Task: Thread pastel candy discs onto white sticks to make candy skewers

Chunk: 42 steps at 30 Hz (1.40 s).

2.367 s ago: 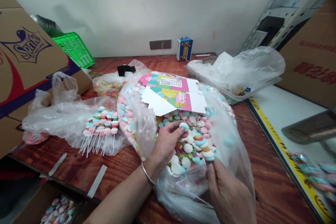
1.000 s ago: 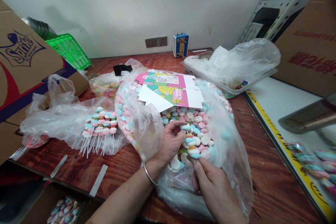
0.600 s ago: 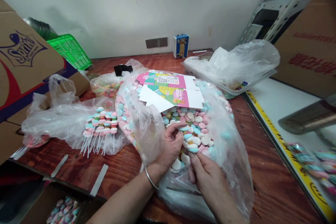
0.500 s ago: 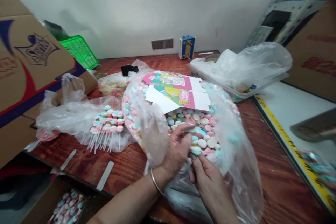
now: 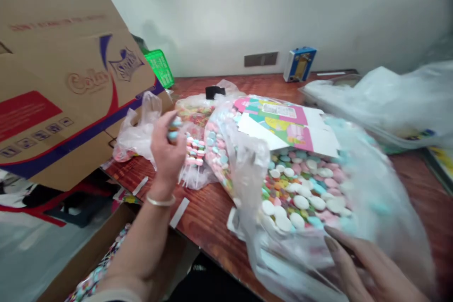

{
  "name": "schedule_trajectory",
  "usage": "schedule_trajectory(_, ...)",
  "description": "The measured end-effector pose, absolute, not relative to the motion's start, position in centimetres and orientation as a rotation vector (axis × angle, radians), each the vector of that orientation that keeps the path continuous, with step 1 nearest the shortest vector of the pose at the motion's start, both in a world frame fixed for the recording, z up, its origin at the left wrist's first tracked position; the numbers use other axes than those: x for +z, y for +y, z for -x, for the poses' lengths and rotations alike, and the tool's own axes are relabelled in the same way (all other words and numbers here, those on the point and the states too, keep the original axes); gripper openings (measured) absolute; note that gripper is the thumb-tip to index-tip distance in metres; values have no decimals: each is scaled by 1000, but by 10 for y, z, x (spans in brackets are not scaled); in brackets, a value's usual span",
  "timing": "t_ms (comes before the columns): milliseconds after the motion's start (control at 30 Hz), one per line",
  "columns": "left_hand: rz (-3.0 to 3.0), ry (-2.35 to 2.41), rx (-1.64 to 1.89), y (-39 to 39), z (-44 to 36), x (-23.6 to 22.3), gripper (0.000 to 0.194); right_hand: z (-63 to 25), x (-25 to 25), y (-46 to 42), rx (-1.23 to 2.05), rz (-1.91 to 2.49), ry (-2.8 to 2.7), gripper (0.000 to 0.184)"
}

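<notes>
My left hand (image 5: 169,151), blurred by motion, has its fingers curled round a candy skewer (image 5: 173,131) with light blue pieces; its stick is hidden. It hovers by a group of finished candy skewers (image 5: 194,153) with white sticks, lying on clear plastic. My right hand (image 5: 371,264) is at the lower right, fingers stretched and a little apart, over the near edge of a big clear plastic bag (image 5: 253,160). Inside that open bag lie loose pink, white and blue candies (image 5: 300,203), with smaller coloured gummy pieces among them.
A printed flat carton (image 5: 279,125) rests on the candies. A large cardboard box (image 5: 71,80) leans at the left. A lidded tub with plastic (image 5: 375,108) stands at right, a blue-and-white device (image 5: 300,64) by the wall. Below the table edge is a box of wrapped candies (image 5: 106,259).
My left hand has left the candy bag and moved left with the candy skewer, to the finished skewers. My right hand has let go and drawn off to the right. The view has turned left.
</notes>
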<state>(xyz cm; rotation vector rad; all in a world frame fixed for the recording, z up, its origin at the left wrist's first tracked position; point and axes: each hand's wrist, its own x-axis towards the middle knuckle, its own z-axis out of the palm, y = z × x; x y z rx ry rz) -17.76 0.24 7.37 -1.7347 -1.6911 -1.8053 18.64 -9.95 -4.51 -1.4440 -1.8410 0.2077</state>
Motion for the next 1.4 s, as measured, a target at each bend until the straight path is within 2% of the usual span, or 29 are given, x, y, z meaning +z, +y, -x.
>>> schedule_trajectory(67, 1702, -1818, -1482, 30, 230, 48, 42, -196, -48, -110, 252, 1544, -1925, 30)
schedule_trajectory(167, 1718, -2004, -1432, 55, 280, 3, 32, -192, -51, -123, 298, 1560, -2052, 28)
schedule_trajectory(300, 1741, -2142, -1426, 56, 304, -32, 8, -171, -60, -127, 145, 1583, -2269, 22)
schedule_trajectory(367, 1728, -2182, -1422, 52, 309, -37, 9, -166, -67, -127, 35, 1612, -2347, 20)
schedule_trajectory(500, 1739, -2167, -1398, 39, 303, -27, 15, -169, -75, -133, 1, 1564, -2291, 28)
schedule_trajectory(633, 1653, -1880, -1424, 10, 249, 4, 25, -176, -67, -140, 24, 1551, -2087, 33)
schedule_trajectory(733, 1732, -1631, -1642, -28, 177, 27, 24, -174, -54, -139, 54, 1573, -1997, 31)
schedule_trajectory(833, 2347, -1442, -1875, -69, 99, 36, 15, -170, -44, -134, 55, 1574, -1935, 31)
schedule_trajectory(900, 2876, -1657, -1700, -86, 55, 31, 12, -169, -40, -132, 29, 1549, -1921, 31)
schedule_trajectory(967, 3018, -2082, -1716, -92, 23, 20, 9, -168, -38, -132, -21, 1525, -1928, 31)
schedule_trajectory(1067, 2943, -2578, -2190, -86, -4, 1, 22, -168, -38, -133, -122, 1517, -1955, 31)
schedule_trajectory(1167, 2768, -2655, -2626, -77, -14, -7, 22, -167, -36, -132, -172, 1515, -1969, 32)
schedule_trajectory(1400, 2490, -2574, -2957, -71, -11, -17, 17, -162, -23, -144, -166, 1510, -1614, 23)
